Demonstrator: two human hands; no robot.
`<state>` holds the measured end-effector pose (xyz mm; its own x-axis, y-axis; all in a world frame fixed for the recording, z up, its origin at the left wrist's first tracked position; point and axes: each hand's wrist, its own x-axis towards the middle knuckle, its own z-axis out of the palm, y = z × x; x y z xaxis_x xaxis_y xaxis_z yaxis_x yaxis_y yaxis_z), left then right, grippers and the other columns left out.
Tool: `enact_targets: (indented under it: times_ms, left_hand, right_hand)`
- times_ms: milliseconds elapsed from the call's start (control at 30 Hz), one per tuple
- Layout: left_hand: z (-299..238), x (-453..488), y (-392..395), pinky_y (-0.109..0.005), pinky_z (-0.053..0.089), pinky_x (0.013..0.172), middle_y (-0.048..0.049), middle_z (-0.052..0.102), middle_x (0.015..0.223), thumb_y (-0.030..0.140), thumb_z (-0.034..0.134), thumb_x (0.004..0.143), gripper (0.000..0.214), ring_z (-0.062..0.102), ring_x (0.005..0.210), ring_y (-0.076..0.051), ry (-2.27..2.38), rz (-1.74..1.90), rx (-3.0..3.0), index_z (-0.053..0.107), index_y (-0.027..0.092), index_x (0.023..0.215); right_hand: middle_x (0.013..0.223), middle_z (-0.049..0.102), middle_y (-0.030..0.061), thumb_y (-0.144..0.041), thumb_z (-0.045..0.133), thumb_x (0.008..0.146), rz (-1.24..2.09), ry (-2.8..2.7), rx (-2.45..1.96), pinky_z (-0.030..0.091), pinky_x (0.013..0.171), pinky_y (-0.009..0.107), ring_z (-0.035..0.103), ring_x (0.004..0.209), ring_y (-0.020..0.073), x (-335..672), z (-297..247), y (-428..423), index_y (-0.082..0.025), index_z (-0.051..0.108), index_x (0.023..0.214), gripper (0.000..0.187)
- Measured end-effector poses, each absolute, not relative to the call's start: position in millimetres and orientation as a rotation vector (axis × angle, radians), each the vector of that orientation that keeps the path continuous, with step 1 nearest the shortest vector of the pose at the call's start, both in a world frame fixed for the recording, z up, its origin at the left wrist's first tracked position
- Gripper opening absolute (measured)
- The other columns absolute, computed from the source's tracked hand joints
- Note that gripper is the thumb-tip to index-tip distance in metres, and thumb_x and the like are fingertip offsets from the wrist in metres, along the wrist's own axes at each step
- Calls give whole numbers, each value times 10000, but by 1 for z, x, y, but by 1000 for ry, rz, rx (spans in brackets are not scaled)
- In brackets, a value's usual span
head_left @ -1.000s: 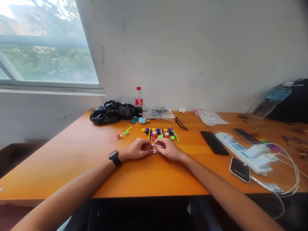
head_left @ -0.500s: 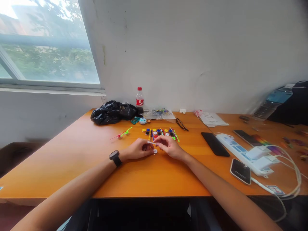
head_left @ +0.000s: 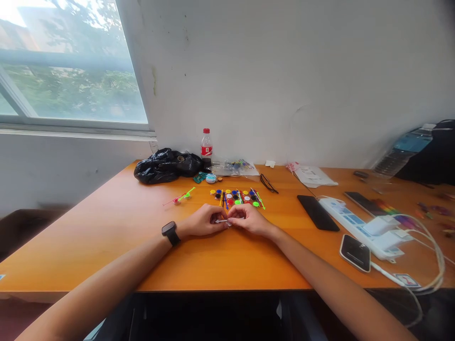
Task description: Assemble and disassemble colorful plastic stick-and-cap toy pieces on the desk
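Observation:
My left hand (head_left: pixel 205 220), with a black watch (head_left: pixel 170 232) on its wrist, is closed in a pinch at a small white round piece, now mostly hidden by fingers. Close against it, my right hand (head_left: pixel 251 219) pinches a thin white plastic stick (head_left: pixel 221 221) with an arrow-shaped tip pointing left. The stick lies across the round piece between both hands' fingertips. Just beyond the hands, several coloured round pieces (head_left: pixel 228 192) and coloured sticks (head_left: pixel 221 199) lie in rows. To the left rest green and red sticks joined to round pieces (head_left: pixel 186 195).
At the back stand a black plastic bag (head_left: pixel 159 166), a cola bottle (head_left: pixel 206 148) and clear packaging (head_left: pixel 236 166). On the right are a black phone (head_left: pixel 317 212), a power strip (head_left: pixel 350 225) with chargers, a white device (head_left: pixel 355 253) and loose cables (head_left: pixel 442 255).
My right hand has lowered the white stick toward me, onto the round piece at my left fingertips. My left hand has barely moved.

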<state>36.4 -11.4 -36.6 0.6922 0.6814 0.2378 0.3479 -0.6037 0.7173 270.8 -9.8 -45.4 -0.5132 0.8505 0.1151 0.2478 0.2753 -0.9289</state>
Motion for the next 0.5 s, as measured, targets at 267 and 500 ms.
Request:
enact_targets:
  times_ms: [267, 500]
  left_hand:
    - [-38, 38, -10, -219, 332, 547, 11, 597, 690, 571, 683, 933, 429, 467, 608, -102, 807, 648, 2223, 713, 143, 923]
    - [-38, 37, -10, -217, 329, 542, 20, 581, 682, 595, 688, 926, 449, 460, 602, -96, 813, 647, 2219, 705, 146, 915]
  right_hand:
    - [836, 738, 43, -353, 771, 823, 1160, -1998, -1021, 499, 735, 295, 661, 781, 188, 270, -37, -17, -173, 731, 828, 185]
    - [877, 766, 53, -307, 748, 808, 1198, -1988, -1024, 514, 768, 300, 695, 816, 197, 273, -40, -13, -175, 755, 876, 149]
